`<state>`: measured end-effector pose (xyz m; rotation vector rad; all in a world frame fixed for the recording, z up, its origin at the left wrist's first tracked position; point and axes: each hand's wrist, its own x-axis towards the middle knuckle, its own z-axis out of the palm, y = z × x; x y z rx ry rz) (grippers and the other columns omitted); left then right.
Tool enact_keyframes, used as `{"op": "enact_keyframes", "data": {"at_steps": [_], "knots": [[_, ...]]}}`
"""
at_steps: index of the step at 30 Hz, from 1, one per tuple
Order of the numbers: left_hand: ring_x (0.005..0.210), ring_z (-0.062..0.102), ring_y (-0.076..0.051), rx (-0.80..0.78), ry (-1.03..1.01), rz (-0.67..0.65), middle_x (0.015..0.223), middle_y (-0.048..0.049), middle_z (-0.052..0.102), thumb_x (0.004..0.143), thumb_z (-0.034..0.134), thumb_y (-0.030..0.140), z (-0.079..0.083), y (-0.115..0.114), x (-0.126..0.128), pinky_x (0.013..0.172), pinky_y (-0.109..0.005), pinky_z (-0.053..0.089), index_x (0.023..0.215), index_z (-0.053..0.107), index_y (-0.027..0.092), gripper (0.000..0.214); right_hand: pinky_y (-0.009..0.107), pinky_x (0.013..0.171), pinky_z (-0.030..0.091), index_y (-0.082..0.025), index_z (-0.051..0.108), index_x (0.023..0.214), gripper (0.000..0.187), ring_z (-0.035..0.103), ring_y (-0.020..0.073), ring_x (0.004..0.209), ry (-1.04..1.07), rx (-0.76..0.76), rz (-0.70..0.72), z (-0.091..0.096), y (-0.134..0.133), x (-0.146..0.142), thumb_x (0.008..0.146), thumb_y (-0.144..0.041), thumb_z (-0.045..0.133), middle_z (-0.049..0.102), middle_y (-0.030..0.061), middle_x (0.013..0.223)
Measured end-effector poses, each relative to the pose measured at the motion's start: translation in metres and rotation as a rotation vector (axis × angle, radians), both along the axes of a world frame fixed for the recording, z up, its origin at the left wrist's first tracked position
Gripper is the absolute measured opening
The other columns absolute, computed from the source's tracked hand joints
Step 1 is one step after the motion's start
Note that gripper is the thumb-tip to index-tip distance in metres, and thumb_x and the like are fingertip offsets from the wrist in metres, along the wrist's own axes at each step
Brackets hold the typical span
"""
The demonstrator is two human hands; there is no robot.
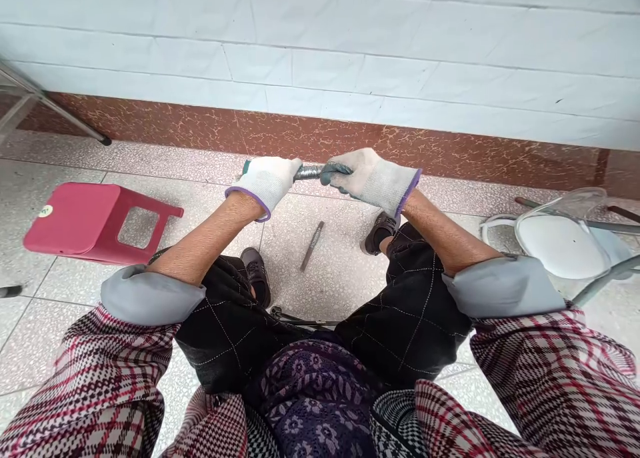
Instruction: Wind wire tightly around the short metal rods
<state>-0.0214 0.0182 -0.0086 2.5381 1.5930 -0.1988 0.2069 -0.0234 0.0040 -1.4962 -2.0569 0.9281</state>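
Note:
Both hands wear pale knit work gloves with purple cuffs and grey-green coating on the fingers. They are held out in front, above the floor near the wall. My left hand (270, 177) is closed around one end of a shiny, ribbed metal tube (309, 172). My right hand (367, 173) grips the other end, its fingers bent over it. Only a short stretch of the tube shows between the gloves; its ends are hidden. On the floor below, between my feet, lies a narrow flat dark bar (312, 246), apart from both hands.
A red plastic stool (85, 221) lies on its side at left. Metal furniture legs (75, 115) stand near the wall at upper left. At right are a white round-seated chair (557, 245) and grey metal tubing. The tiled wall (320, 58) rises directly ahead.

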Motion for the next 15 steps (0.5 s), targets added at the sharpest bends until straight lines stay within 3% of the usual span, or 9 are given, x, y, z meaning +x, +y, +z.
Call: {"op": "enact_keyframes", "data": {"at_steps": [6, 11, 15], "knots": [[0.095, 0.072, -0.032, -0.086, 0.005, -0.11, 0.08, -0.0109, 0.072, 0.098, 0.064, 0.024, 0.014, -0.011, 0.008, 0.083, -0.038, 0.048, 0.119, 0.081, 0.024, 0.027, 0.034, 0.063, 0.041, -0.024, 0.073, 0.073, 0.017, 0.053, 0.0194, 0.069, -0.064, 0.088, 0.051, 0.008, 0.012, 0.009, 0.089, -0.026, 0.07, 0.065, 0.0042, 0.073], [0.082, 0.067, -0.024, -0.162, -0.136, -0.13, 0.079, -0.0055, 0.071, 0.099, 0.061, 0.032, 0.032, -0.017, 0.002, 0.075, -0.033, 0.044, 0.113, 0.081, 0.027, 0.025, 0.032, 0.072, 0.051, -0.021, 0.077, 0.079, 0.013, 0.064, 0.0216, 0.084, 0.187, -0.058, 0.019, 0.011, 0.011, 0.003, 0.082, -0.033, 0.072, 0.076, 0.0049, 0.086], [0.075, 0.063, -0.019, -0.22, -0.347, -0.161, 0.078, -0.0027, 0.071, 0.093, 0.065, 0.034, 0.038, -0.024, -0.001, 0.07, -0.031, 0.042, 0.104, 0.081, 0.025, 0.021, 0.031, 0.072, 0.052, -0.021, 0.079, 0.089, 0.02, 0.066, 0.0196, 0.086, 0.41, -0.161, 0.026, 0.014, 0.009, 0.003, 0.076, -0.036, 0.077, 0.077, 0.0046, 0.095]]}}
